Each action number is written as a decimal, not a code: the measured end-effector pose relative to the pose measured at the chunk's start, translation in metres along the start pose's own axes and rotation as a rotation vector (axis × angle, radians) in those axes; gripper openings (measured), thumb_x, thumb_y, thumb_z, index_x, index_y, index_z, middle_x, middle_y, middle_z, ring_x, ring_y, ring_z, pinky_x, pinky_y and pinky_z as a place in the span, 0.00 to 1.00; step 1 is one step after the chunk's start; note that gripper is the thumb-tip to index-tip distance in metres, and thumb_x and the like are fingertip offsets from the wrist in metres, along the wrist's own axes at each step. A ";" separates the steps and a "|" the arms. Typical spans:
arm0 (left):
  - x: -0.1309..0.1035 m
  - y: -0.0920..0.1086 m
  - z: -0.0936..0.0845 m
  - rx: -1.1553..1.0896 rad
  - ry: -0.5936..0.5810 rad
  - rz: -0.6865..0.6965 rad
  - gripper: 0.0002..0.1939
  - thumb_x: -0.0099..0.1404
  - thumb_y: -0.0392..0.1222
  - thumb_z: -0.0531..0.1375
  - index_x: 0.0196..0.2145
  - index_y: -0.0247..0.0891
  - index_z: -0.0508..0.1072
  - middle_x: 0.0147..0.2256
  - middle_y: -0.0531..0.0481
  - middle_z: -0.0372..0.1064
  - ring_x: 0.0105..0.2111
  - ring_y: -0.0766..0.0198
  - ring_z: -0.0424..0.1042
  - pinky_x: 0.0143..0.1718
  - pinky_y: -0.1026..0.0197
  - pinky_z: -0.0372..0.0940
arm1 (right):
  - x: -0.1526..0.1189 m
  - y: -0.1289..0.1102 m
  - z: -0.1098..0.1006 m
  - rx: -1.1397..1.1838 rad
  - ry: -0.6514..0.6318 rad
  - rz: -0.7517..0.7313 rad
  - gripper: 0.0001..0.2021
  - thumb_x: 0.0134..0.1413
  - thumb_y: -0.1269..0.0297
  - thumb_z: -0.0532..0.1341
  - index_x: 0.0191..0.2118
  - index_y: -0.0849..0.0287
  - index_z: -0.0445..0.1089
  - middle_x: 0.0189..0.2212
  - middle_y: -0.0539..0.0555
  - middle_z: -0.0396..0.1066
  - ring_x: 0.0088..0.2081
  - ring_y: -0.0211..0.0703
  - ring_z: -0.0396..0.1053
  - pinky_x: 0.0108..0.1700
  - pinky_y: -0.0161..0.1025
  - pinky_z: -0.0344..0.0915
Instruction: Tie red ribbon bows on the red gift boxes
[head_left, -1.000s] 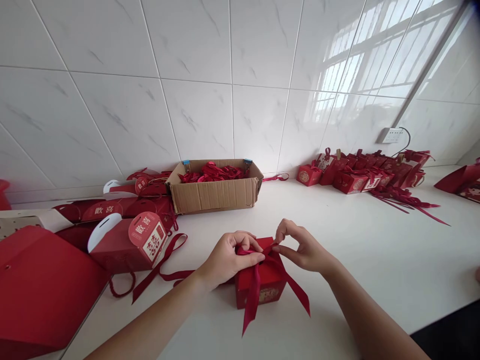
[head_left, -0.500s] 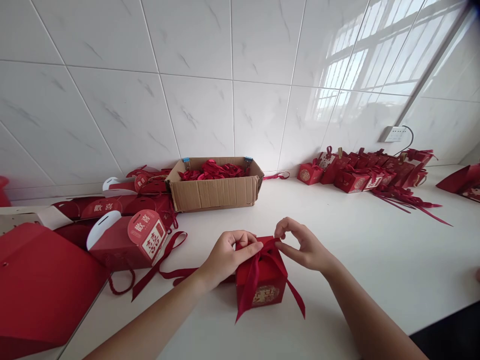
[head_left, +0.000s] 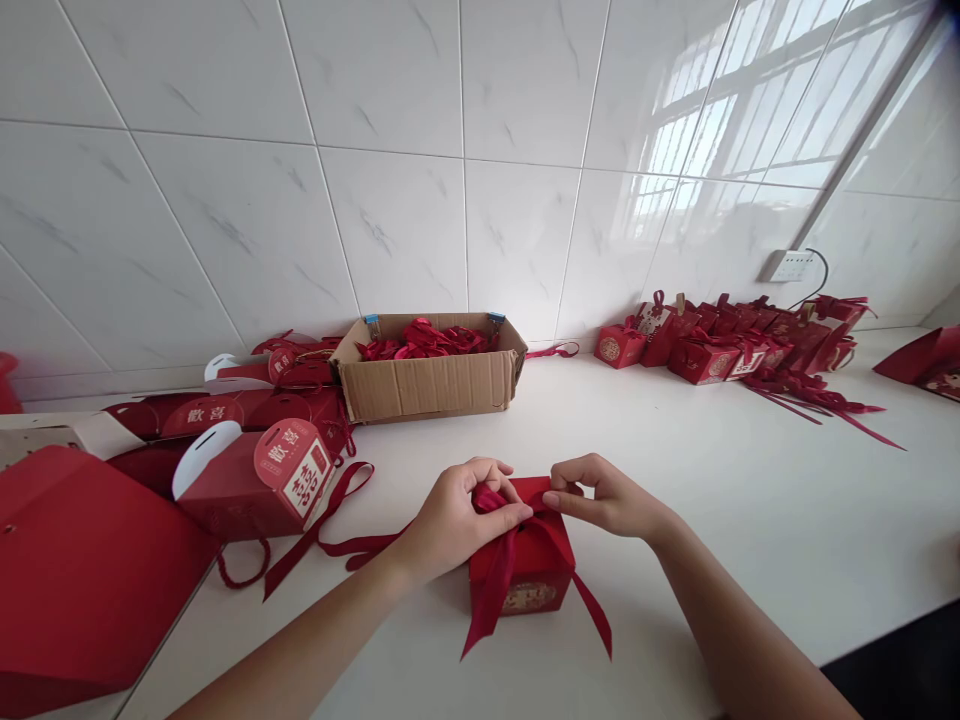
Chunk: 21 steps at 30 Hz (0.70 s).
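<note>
A small red gift box point(head_left: 525, 575) with a gold emblem on its front stands on the white table before me. Dark red ribbon point(head_left: 496, 590) is looped on its top, and two tails hang down over the front. My left hand point(head_left: 469, 510) pinches the ribbon at the left of the knot, thumb pointing right. From the other side, my right hand point(head_left: 604, 497) grips the ribbon between thumb and forefinger. The knot itself is partly covered by my fingers.
A cardboard box point(head_left: 431, 388) of red ribbons stands against the tiled wall. Folded red boxes point(head_left: 251, 480) and loose ribbon point(head_left: 319, 530) lie at left. Several finished-looking red gift boxes point(head_left: 701, 358) are grouped at the back right, near a power strip point(head_left: 787, 265).
My right hand has lowered and closed on the ribbon near the knot. My left thumb has shifted slightly right and down. The left ribbon tail now hangs a little lower and further left.
</note>
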<state>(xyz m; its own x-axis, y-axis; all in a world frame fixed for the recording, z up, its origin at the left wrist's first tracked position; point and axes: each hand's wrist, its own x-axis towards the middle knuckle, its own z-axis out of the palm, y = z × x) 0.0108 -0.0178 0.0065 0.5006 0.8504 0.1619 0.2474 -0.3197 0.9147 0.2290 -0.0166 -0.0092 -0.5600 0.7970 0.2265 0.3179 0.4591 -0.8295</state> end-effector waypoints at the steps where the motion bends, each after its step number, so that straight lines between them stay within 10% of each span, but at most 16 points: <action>1: 0.000 0.000 0.000 0.004 -0.009 0.005 0.18 0.55 0.43 0.64 0.21 0.41 0.56 0.31 0.48 0.74 0.52 0.54 0.64 0.51 0.52 0.58 | 0.000 0.000 0.000 0.014 -0.001 -0.007 0.20 0.58 0.54 0.57 0.20 0.60 0.57 0.18 0.45 0.53 0.23 0.32 0.49 0.25 0.34 0.49; 21: 0.001 -0.007 -0.003 -0.035 -0.062 0.002 0.21 0.54 0.41 0.65 0.19 0.40 0.52 0.35 0.47 0.73 0.50 0.55 0.65 0.49 0.55 0.58 | -0.001 0.004 -0.005 0.114 -0.002 -0.028 0.19 0.57 0.59 0.58 0.20 0.59 0.55 0.18 0.44 0.50 0.22 0.32 0.47 0.24 0.34 0.46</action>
<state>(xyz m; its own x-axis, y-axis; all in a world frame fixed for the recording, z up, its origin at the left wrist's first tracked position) 0.0075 -0.0135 0.0011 0.5521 0.8217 0.1412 0.2177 -0.3055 0.9270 0.2346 -0.0136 -0.0099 -0.5688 0.7837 0.2497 0.2130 0.4336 -0.8756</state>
